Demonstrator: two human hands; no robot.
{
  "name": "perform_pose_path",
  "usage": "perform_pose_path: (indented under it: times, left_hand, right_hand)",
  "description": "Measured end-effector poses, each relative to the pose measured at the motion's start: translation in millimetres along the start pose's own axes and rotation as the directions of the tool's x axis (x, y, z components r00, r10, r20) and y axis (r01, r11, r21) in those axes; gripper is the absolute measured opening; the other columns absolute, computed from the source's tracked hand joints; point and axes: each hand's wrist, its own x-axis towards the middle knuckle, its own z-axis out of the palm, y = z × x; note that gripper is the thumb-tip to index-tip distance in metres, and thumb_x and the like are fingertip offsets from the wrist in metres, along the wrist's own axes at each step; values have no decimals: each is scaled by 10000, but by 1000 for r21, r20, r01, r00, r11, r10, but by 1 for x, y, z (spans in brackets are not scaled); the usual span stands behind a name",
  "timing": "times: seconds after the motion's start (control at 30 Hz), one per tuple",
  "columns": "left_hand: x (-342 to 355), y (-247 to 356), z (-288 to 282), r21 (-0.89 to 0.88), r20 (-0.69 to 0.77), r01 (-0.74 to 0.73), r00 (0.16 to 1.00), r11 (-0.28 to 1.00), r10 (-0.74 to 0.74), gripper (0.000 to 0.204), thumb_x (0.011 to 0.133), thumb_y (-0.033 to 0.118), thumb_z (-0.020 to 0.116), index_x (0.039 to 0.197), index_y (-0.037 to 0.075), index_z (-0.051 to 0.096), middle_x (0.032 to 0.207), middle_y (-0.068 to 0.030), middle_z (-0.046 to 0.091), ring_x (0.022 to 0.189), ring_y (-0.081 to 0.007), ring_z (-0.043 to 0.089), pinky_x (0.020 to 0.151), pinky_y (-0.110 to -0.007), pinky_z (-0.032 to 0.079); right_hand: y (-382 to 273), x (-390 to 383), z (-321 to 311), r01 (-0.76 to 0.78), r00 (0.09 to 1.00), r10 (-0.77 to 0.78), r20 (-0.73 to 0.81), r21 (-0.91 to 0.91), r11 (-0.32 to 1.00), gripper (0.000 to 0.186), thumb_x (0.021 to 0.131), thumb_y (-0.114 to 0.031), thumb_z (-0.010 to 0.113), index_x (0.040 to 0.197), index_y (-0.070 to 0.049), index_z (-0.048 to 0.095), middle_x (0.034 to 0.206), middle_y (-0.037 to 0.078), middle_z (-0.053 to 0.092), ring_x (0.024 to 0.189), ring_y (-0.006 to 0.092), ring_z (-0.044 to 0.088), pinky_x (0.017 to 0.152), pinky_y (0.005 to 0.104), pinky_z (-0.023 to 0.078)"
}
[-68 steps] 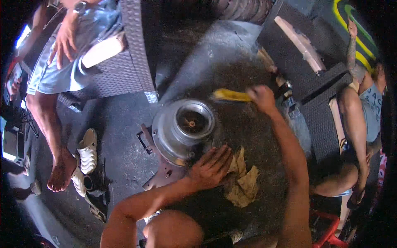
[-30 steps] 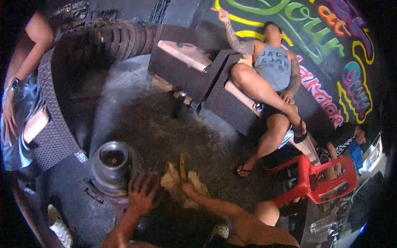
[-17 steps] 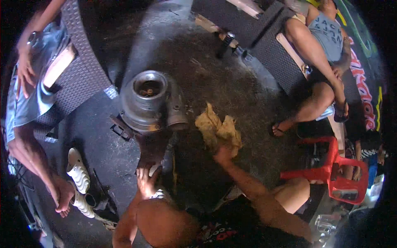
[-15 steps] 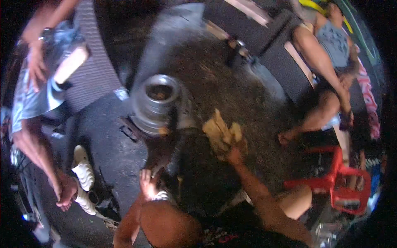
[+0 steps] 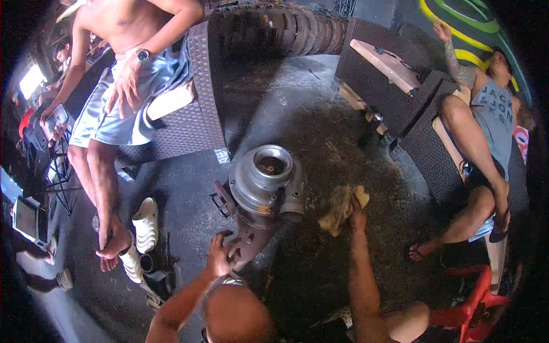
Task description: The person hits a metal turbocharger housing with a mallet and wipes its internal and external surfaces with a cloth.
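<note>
A silver turbocharger (image 5: 246, 188) with a round open inlet stands on the dark floor before me. A rusty brown pipe (image 5: 251, 243) runs from it toward my knee. My left hand (image 5: 222, 257) is beside this pipe, fingers apart and slightly curled, holding nothing; whether it touches the metal I cannot tell. Off to the right of the turbocharger, my right hand (image 5: 358, 222) grips a crumpled yellowish cloth (image 5: 337, 211), which is blurred and hangs above the floor.
A person (image 5: 123, 74) sits on a woven seat (image 5: 211, 97) at the left; another (image 5: 494, 114) leans back at the right. White clogs (image 5: 147, 226) lie left of me. A red plastic chair (image 5: 477, 303) stands near right. Stacked round parts (image 5: 286, 31) line the back.
The view has tilted up, showing more of the seated people. My left hand has lifted and its fingers have spread. My right hand still grips the cloth, now further from the turbocharger.
</note>
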Motion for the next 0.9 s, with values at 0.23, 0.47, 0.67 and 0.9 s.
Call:
perform_pose_path:
  times: [0.23, 0.47, 0.67, 0.9]
  left_hand:
    - [2, 2, 25, -101, -88, 256, 960, 961, -265, 398, 689, 123, 657, 1073, 66, 572, 1099, -189, 473, 1021, -379, 453, 865, -448, 397]
    - [-25, -2, 25, -184, -65, 294, 949, 938, -310, 410, 675, 125, 664, 1072, 74, 577, 1107, -185, 477, 1015, -373, 472, 861, -433, 409]
    - [-41, -14, 13, -180, -60, 400, 908, 899, -416, 355, 696, 126, 657, 1040, 59, 602, 1113, -171, 485, 1039, -346, 481, 873, -419, 416]
    - [-46, -20, 13, -271, -127, 354, 909, 895, -397, 283, 701, 111, 671, 974, 50, 632, 1067, -188, 504, 1007, -361, 491, 850, -415, 427]
  right_hand:
    - [-98, 6, 77, 544, 804, -491, 336, -79, 836, 317, 864, -193, 566, 1124, -13, 541, 1119, 192, 558, 1032, 334, 537, 872, 394, 430]
    - [-163, -4, 128, 550, 704, -181, 687, -366, 751, 595, 901, -529, 368, 1251, -60, 474, 1305, 221, 430, 1236, 339, 382, 1009, 390, 324]
    - [-161, -14, 118, 675, 659, -346, 667, -323, 663, 493, 934, -370, 414, 1301, -42, 378, 1362, 196, 351, 1276, 339, 322, 1035, 393, 283]
    - [-173, -4, 126, 760, 649, -279, 707, -613, 215, 505, 935, -433, 327, 1304, -96, 399, 1459, 185, 147, 1336, 355, 175, 1075, 491, 188]
